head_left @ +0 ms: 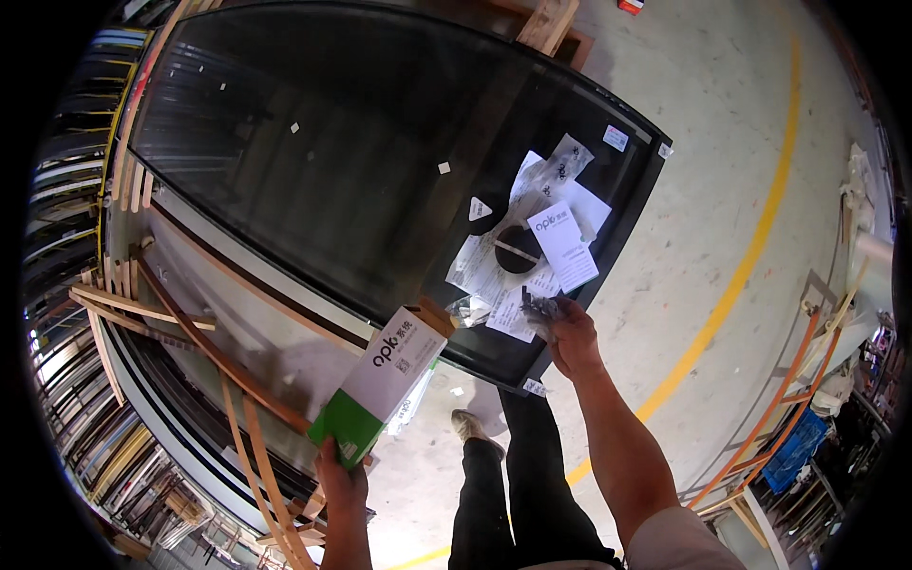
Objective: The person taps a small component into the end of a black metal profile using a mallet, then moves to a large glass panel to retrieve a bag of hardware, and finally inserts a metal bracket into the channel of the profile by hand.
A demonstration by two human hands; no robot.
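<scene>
My left hand (pixel 342 480) grips the green lower end of a long white-and-green cardboard box (pixel 382 380). The box is tilted, and a brown cardboard flap (pixel 437 316) stands open at its far end. My right hand (pixel 576 340) is closed on a small clear plastic bag (pixel 540 309) with dark parts in it, just above the near corner of a dark glass panel (pixel 313 180). On the panel lie several white paper sheets, a white printed booklet (pixel 562 245), a clear plastic packet (pixel 567 160) and a round black object (pixel 516 251).
Wooden supports (pixel 549 24) show beneath the panel. Racks of long profiles (pixel 81 209) fill the left side, with wooden strips (pixel 256 446) nearer me. A yellow line (pixel 760 256) curves along the floor at right, beside an orange frame (pixel 774 418) and blue sheeting (pixel 796 449).
</scene>
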